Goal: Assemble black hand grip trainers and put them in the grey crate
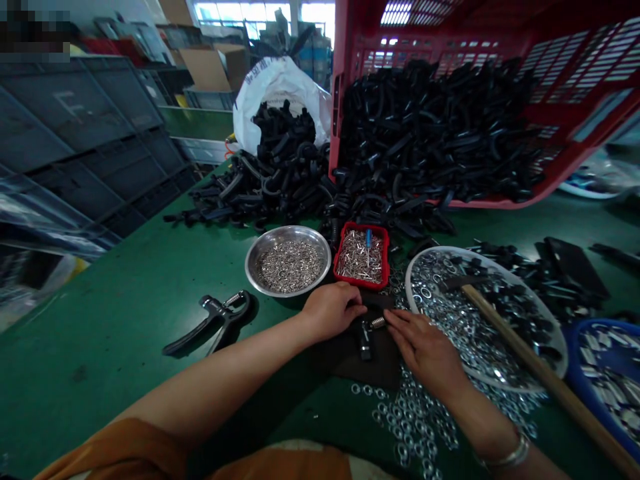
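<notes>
In front of me, on a dark mat (345, 360), lies a black hand gripper part (366, 345) with a small metal coil spring (379, 323) sticking out to its right. My left hand (330, 311) is curled at the part's upper end, thumb and fingers drawn together; what sits between them is mostly hidden. The fingertips of my right hand (427, 343) close on the outer end of the spring. To the left lies an assembled hand gripper (215, 323) with black handles and a spring.
Beyond my hands stand a steel bowl (254, 268) of small metal parts and a red tray (386, 267) of pins with a blue-handled screwdriver (369, 241). At right, a hammer (520, 347) rests across a white basin (561, 333). Loose nuts (415, 420) lie nearby. A red crate (337, 100) holds black handles.
</notes>
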The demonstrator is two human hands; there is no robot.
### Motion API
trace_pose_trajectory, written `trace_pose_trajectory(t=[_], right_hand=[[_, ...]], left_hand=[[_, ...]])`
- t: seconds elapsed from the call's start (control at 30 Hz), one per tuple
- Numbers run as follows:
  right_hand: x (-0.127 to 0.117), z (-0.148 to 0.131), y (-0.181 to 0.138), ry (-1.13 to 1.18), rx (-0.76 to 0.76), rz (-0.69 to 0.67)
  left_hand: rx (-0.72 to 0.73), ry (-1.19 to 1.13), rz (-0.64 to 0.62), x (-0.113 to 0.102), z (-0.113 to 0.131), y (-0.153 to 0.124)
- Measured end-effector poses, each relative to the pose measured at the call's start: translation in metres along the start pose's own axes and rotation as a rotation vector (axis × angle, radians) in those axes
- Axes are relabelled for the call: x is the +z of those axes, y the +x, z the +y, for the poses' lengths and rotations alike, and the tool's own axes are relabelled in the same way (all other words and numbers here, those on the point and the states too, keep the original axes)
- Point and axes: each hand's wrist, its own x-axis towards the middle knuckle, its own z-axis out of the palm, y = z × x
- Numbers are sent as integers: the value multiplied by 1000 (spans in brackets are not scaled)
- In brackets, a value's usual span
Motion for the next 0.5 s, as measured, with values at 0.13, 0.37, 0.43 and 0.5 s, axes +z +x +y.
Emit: trace_pose_trajectory(t=[0.13,0.37,0.43,0.5], right_hand=[[1,1,-1,-21,8,-23],[-2,1,0,-16,-7,-52],[-3,0,0,-16,-7,-50],[-3,0,1,-16,-4,-51]], left_hand=[[21,-42,25,2,-2,0],[5,-56,54,8,-1,-4],[59,-11,52,8,0,-6],[105,-13,52,10,-1,-6]])
